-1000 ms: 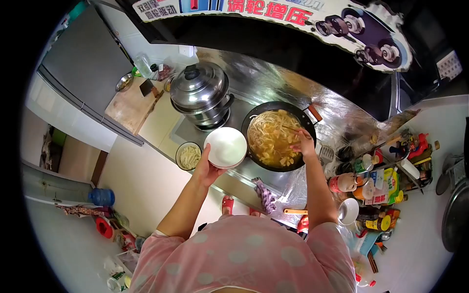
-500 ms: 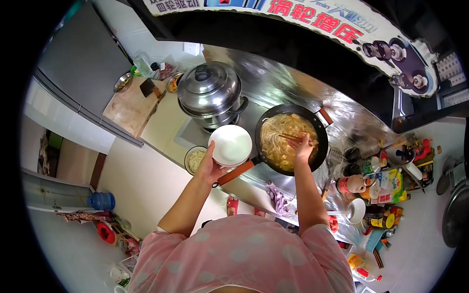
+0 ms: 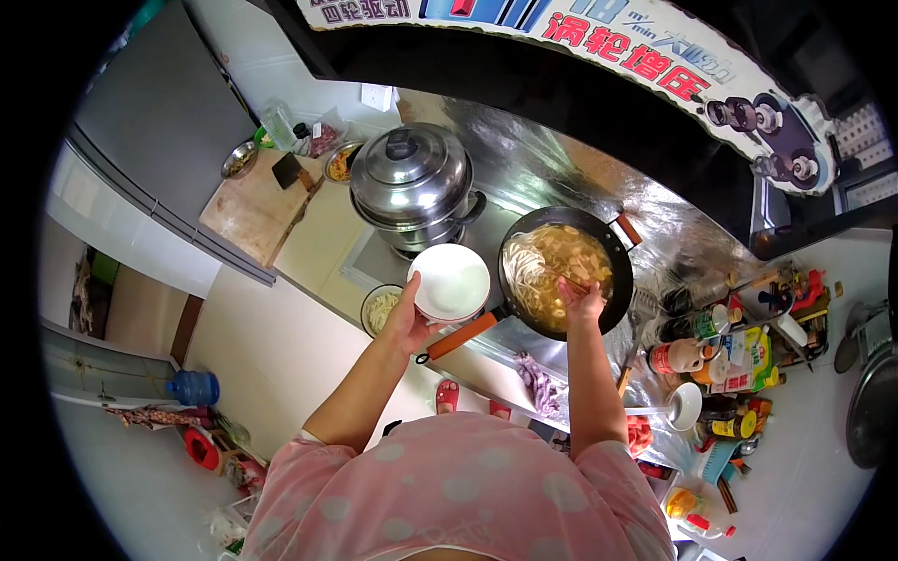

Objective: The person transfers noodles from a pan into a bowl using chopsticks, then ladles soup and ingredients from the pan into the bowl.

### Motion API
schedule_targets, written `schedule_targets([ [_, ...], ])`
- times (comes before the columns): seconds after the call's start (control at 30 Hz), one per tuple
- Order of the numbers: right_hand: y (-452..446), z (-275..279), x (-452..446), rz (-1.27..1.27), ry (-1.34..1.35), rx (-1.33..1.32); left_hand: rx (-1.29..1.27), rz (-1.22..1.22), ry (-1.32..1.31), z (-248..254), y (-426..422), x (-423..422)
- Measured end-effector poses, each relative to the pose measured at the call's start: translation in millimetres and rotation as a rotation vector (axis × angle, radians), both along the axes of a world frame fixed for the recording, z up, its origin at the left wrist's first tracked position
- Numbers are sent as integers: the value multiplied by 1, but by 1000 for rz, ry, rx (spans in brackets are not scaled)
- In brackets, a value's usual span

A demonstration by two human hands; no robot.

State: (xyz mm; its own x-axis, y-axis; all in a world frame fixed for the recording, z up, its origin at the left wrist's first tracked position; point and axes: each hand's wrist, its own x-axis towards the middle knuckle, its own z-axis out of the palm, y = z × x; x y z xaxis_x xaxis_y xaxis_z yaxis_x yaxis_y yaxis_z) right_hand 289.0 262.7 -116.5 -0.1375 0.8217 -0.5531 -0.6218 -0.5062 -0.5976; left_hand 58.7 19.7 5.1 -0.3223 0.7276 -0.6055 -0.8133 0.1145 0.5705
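Note:
My left hand [image 3: 408, 321] is closed on the rim and side of a white bowl [image 3: 453, 282], whose visible inside is bare. The bowl is held just left of a dark wok [image 3: 621, 271] with an orange-brown handle [image 3: 458, 337]. In the wok, noodles [image 3: 531, 271] lie in a brown broth with pieces in it. Over the wok, my right hand [image 3: 582, 301] grips wooden chopsticks [image 3: 559, 274], their tips among the noodles. A bunch of noodles is gathered toward the wok's left side.
Behind the bowl stands a lidded steel steamer pot [image 3: 412, 178]. A glass bowl of pale shreds [image 3: 381, 309] sits on the counter edge. Bottles and seasonings [image 3: 711, 355] crowd the right, beside a white ladle [image 3: 685, 406]. At left is a cutting board [image 3: 253, 215]; a purple cloth [image 3: 538, 383] hangs in front.
The chopsticks have drawn the noodles together toward the wok's left side, leaving more broth showing on the right. The whole view has shifted slightly; the bowl stays in my left hand.

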Motion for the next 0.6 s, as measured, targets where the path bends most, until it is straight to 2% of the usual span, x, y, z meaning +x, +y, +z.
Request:
schedule_targets([
  [0.3, -5, 23, 0, -49, 118, 22, -1, -25, 18, 8, 0, 3],
  [0.6, -2, 54, 33, -88, 240, 100, -9, -128, 98, -12, 15, 2],
])
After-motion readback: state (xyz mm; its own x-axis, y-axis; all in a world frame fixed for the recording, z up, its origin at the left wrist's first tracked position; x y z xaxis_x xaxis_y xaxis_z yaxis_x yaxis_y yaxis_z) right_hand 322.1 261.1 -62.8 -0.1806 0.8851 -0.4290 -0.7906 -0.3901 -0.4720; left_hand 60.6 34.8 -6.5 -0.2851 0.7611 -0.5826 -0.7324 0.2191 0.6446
